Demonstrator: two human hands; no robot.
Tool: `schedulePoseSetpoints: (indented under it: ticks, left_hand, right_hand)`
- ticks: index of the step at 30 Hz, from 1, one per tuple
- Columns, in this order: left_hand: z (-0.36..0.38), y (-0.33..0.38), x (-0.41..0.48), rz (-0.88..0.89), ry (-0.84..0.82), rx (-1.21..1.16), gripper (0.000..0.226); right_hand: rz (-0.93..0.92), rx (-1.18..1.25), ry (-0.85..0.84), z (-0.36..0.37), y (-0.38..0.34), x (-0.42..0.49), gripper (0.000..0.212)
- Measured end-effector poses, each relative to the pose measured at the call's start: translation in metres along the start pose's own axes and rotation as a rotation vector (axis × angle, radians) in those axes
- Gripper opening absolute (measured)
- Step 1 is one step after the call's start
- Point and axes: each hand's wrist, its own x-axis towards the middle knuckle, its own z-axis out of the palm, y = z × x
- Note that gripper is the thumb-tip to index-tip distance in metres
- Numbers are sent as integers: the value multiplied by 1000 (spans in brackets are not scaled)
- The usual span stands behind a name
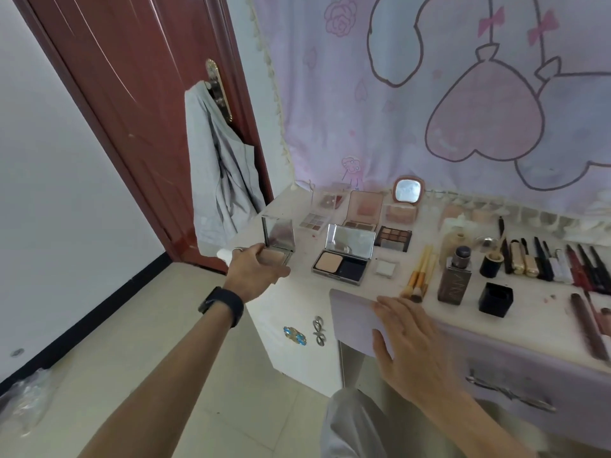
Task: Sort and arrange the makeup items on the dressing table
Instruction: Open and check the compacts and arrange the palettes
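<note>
1. Left hand (256, 269): fingers (281, 271) curl round the base of an open powder compact (277, 251), thumb on its left edge. The mirror lid stands up, facing the camera.
2. The compact sits over the left corner of the dressing table (297, 302). Can't tell if it's resting on the top or lifted just clear.
3. Right hand (406, 338): fingers straight and slightly spread, lying flat on a lilac panel (350, 319) at the table's front edge, thumb down its near face. It pins the panel rather than gripping it.
4. Step, as I read it: placing the compacts. A second open compact (342, 259) lies just right of the held one, so the pair likely belongs together.
5. Next move calls for setting the held compact down square beside its twin, or closing the lid first. Keep it off the corner, which drops straight to the floor.
6. Behind the compacts: eyeshadow palettes (393, 239), a blush palette (363, 209) and a small standing mirror (407, 191).
7. To the right: brushes (418, 276), a foundation bottle (454, 279), a black cap (495, 299) and a row of pencils and lipsticks (555, 262), already lined up.
8. The table top is white with some smudges. A lilac drawer front sits below it on the right.
9. Room: a red-brown door (132, 94) on the left with a grey garment (221, 166) hung on its handle, a heart-print cloth (429, 110) on the wall behind, and a pale tile floor.
</note>
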Motion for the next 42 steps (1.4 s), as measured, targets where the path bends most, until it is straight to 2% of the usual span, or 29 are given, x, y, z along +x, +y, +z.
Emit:
schedulePoseSetpoints:
  ticks: [4,9,14,17,24,29,37,42]
  left_hand:
    - [19,8,28,-1,19,46,50]
    - [41,11,55,-29,66,148,61]
    - [52,9,64,-15,8,286,60]
    - [56,6,67,-33,14,258,61]
    - [63,1,69,-40,104,182,84]
    - [68,2,66,-58,137,211,101]
    - [65,6,62,-62,96,215,95]
    - [59,8,52,-46,19,53,84]
  right_hand:
    - [-98,-178,-32,8,9,3,53]
    - [-150,-287,-114,27,14,7,55]
    - [-149,-312,-132,36,20,0,69]
    - [-139,-336,-109,38,18,-1,68]
    - [-132,-332,-63,44,15,-4,64]
    - [-131,-306,-49,43,16,-4,62]
    - [-153,-353,-119,31,14,0,65]
    - [-126,-365,-193,14,7,5,70]
